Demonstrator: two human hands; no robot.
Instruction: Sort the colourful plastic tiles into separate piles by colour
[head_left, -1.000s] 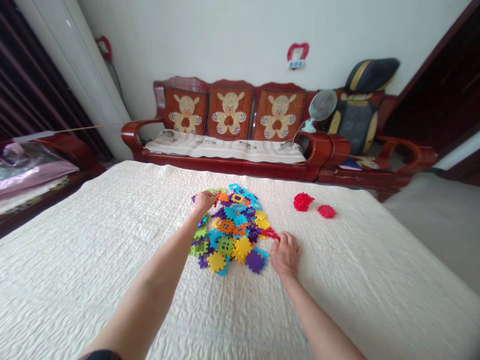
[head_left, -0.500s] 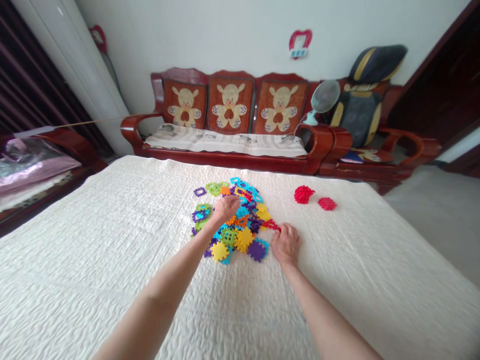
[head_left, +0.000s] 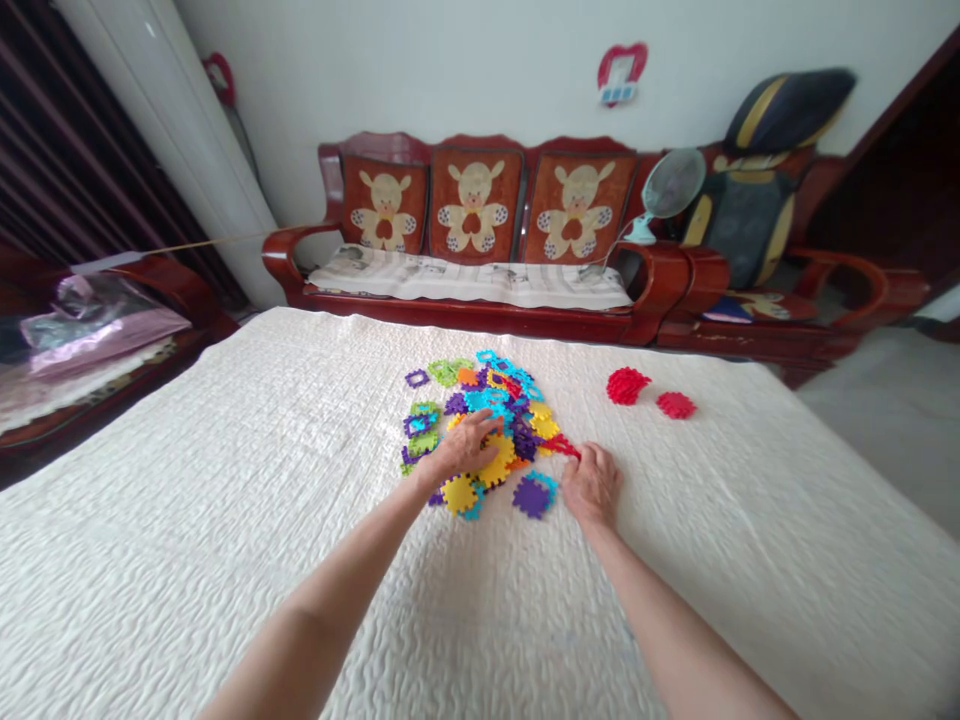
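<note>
A pile of colourful notched plastic building tiles (head_left: 544, 418) lies mid-table, in yellow, purple, blue, green, orange and red. Over its front part is my left hand (head_left: 471, 443), fingers spread and touching the tiles, with a yellow tile (head_left: 496, 462) just beneath them. My right hand (head_left: 594, 482) rests at the pile's right side, its fingers closed on red tiles (head_left: 561, 446) that stick out to the left. In front of the pile lies a purple tile (head_left: 531, 498) on top of a blue one.
Right of the pile sit a red cluster of tiles (head_left: 627, 386) and a flat red tile (head_left: 676, 405). A white quilted cover (head_left: 225, 480) spreads over the table. Behind stands a wooden sofa (head_left: 480, 310) with a small fan (head_left: 673, 185) at its right arm.
My left hand has come down and nearer across the pile, its fingers now spread over the front tiles. My right hand keeps the red tiles. The view has shifted slightly.
</note>
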